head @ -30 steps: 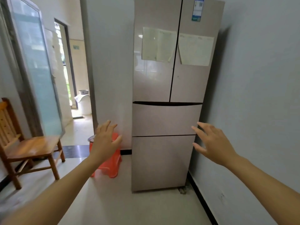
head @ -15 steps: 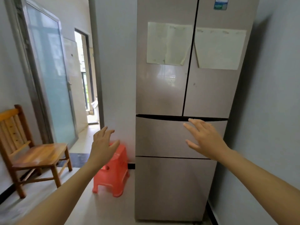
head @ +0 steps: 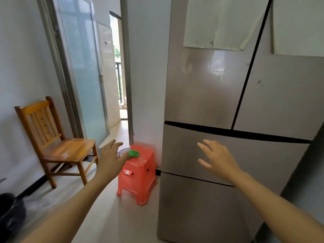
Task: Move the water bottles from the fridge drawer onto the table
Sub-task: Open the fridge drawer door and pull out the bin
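I am hovering my right hand (head: pixel 219 160), fingers spread and empty, before the closed beige upper fridge drawer (head: pixel 263 158). My left hand (head: pixel 110 158) is hanging open too, near the red plastic stool (head: pixel 138 174). The water bottles are not showing, presumably shut inside. With no handle showing, I am risking my fingers slipping off the drawer's top groove.

No legible text; paper sheets (head: pixel 219 23) on fridge (head: pixel 201 95) too blurred.

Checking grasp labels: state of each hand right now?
Left hand: open, holding nothing.
Right hand: open, holding nothing, in front of the upper fridge drawer.
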Tool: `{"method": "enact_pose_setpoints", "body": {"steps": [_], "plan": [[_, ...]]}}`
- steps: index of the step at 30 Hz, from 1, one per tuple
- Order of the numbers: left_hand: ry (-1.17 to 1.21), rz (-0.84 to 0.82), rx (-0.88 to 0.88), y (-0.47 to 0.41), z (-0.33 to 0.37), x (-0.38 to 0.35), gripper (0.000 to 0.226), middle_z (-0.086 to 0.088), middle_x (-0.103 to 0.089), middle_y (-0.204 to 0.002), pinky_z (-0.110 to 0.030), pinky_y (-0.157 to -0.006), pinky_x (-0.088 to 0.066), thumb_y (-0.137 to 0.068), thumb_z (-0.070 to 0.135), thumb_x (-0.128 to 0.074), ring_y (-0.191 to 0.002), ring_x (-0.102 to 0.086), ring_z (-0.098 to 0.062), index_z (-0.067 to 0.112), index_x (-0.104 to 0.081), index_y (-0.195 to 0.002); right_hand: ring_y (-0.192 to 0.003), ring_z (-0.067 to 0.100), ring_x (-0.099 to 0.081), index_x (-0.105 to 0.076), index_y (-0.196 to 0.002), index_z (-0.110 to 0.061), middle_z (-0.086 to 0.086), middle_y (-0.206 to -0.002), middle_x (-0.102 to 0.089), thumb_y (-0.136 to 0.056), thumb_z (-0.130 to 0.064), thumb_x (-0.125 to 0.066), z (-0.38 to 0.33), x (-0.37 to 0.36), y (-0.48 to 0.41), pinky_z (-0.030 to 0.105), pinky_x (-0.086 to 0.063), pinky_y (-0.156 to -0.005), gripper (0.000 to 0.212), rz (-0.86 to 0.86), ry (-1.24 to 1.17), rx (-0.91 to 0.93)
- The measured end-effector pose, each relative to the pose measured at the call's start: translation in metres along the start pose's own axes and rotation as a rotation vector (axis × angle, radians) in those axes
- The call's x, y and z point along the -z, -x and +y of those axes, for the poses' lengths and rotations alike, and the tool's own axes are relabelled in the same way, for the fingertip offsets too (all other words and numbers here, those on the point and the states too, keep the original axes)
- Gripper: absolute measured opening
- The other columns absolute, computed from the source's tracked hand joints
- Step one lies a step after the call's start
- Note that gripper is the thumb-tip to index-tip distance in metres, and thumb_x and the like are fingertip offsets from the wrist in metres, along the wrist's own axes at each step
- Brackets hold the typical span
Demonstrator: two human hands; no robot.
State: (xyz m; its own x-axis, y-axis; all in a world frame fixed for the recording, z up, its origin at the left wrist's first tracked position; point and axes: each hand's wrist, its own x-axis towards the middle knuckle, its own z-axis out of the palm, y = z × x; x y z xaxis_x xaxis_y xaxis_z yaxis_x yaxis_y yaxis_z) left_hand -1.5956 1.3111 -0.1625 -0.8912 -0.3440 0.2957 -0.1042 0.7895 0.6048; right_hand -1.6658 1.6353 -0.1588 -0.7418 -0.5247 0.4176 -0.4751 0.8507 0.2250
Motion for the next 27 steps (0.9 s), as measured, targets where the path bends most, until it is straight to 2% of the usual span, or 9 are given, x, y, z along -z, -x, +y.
{"method": "enact_pose_setpoints", "body": {"steps": [2, 4, 7, 10, 13, 19, 21, 24, 27], "plan": [[0.023, -0.001, 0.014, -0.022, -0.009, -0.013, 0.059, -0.013, -0.035, -0.147, -0.045, -0.112, -0.021, -0.084, 0.046, -0.049, -0.137, -0.028, -0.029, 0.012, -0.047, -0.132, -0.093, 0.032, -0.068, -0.066, -0.11, -0.009, 0.016, -0.106, -0.068, -0.063, -0.038, -0.076, 0.005, -0.016, -0.02, 0.041, -0.056, -0.065, 0.056, -0.049, -0.009, -0.002], [0.074, -0.009, 0.026, -0.049, -0.018, -0.027, 0.066, -0.014, -0.038, -0.145, -0.045, -0.111, -0.022, -0.076, 0.047, -0.041, -0.136, -0.03, -0.029, 0.011, -0.048, -0.13, -0.103, 0.033, -0.064, -0.062, -0.117, -0.009, 0.017, -0.116, -0.064, -0.072, -0.039, -0.065, 0.009, -0.031, -0.044, 0.043, -0.054, -0.076, 0.054, -0.085, -0.029, -0.028], [0.157, -0.047, 0.045, -0.095, -0.024, -0.05, 0.055, -0.014, -0.043, -0.14, -0.043, -0.108, -0.027, -0.081, 0.039, -0.047, -0.131, -0.035, -0.028, 0.009, -0.049, -0.128, -0.138, 0.025, -0.029, -0.03, -0.144, -0.016, 0.009, -0.15, -0.031, -0.093, -0.041, -0.046, 0.017, -0.048, -0.081, 0.038, -0.028, -0.109, 0.059, -0.157, -0.061, -0.074], [0.234, -0.091, 0.043, -0.133, -0.026, -0.078, 0.044, -0.014, -0.048, -0.135, -0.04, -0.105, -0.032, -0.088, 0.028, -0.053, -0.125, -0.041, -0.027, 0.007, -0.05, -0.127, -0.143, 0.018, -0.014, -0.016, -0.148, -0.02, 0.001, -0.154, -0.017, -0.096, -0.044, -0.036, 0.027, -0.064, -0.112, 0.032, -0.017, -0.113, 0.06, -0.252, -0.036, -0.114], [0.312, -0.196, 0.056, -0.166, -0.028, -0.106, 0.053, -0.012, -0.055, -0.127, -0.038, -0.099, -0.04, -0.08, 0.034, -0.052, -0.112, -0.051, -0.023, 0.01, -0.05, -0.128, -0.143, 0.017, -0.014, -0.016, -0.148, -0.017, 0.001, -0.155, -0.017, -0.097, -0.043, -0.034, 0.035, -0.082, -0.137, 0.03, -0.016, -0.114, 0.06, -0.294, -0.044, -0.181], [0.428, -0.326, 0.082, -0.164, -0.018, -0.142, 0.044, -0.01, -0.052, -0.132, -0.031, -0.099, -0.038, -0.088, 0.011, -0.057, -0.118, -0.05, -0.023, 0.007, -0.046, -0.131, -0.143, 0.019, -0.014, -0.015, -0.148, -0.016, 0.003, -0.155, -0.015, -0.098, -0.042, -0.032, 0.027, -0.099, -0.136, 0.031, -0.011, -0.116, 0.059, -0.305, -0.068, -0.245], [0.461, -0.416, 0.143, -0.179, -0.015, -0.193, 0.049, -0.013, -0.05, -0.134, -0.036, -0.102, -0.04, -0.087, 0.012, -0.059, -0.119, -0.049, -0.026, 0.008, -0.043, -0.133, -0.142, 0.02, -0.018, -0.013, -0.147, -0.015, 0.004, -0.154, -0.019, -0.098, -0.042, -0.032, 0.038, -0.127, -0.14, 0.032, -0.012, -0.115, 0.06, -0.366, -0.096, -0.328], [0.54, -0.366, 0.171, -0.186, -0.001, -0.203, 0.066, -0.01, -0.038, -0.145, -0.045, -0.109, -0.033, -0.083, 0.017, -0.064, -0.132, -0.037, -0.027, 0.013, -0.032, -0.141, -0.139, 0.022, -0.023, -0.016, -0.147, -0.012, 0.006, -0.15, -0.028, -0.097, -0.042, -0.036, 0.034, -0.131, -0.144, 0.033, -0.014, -0.114, 0.062, -0.233, -0.113, -0.381], [0.573, -0.369, 0.177, -0.195, 0.013, -0.209, 0.079, -0.008, -0.03, -0.15, -0.04, -0.112, -0.029, -0.081, 0.02, -0.068, -0.137, -0.03, -0.025, 0.015, -0.022, -0.145, -0.123, 0.033, -0.046, -0.038, -0.139, -0.005, 0.013, -0.13, -0.05, -0.09, -0.036, -0.054, 0.036, -0.138, -0.152, 0.04, -0.033, -0.105, 0.06, -0.174, -0.118, -0.416]]}}
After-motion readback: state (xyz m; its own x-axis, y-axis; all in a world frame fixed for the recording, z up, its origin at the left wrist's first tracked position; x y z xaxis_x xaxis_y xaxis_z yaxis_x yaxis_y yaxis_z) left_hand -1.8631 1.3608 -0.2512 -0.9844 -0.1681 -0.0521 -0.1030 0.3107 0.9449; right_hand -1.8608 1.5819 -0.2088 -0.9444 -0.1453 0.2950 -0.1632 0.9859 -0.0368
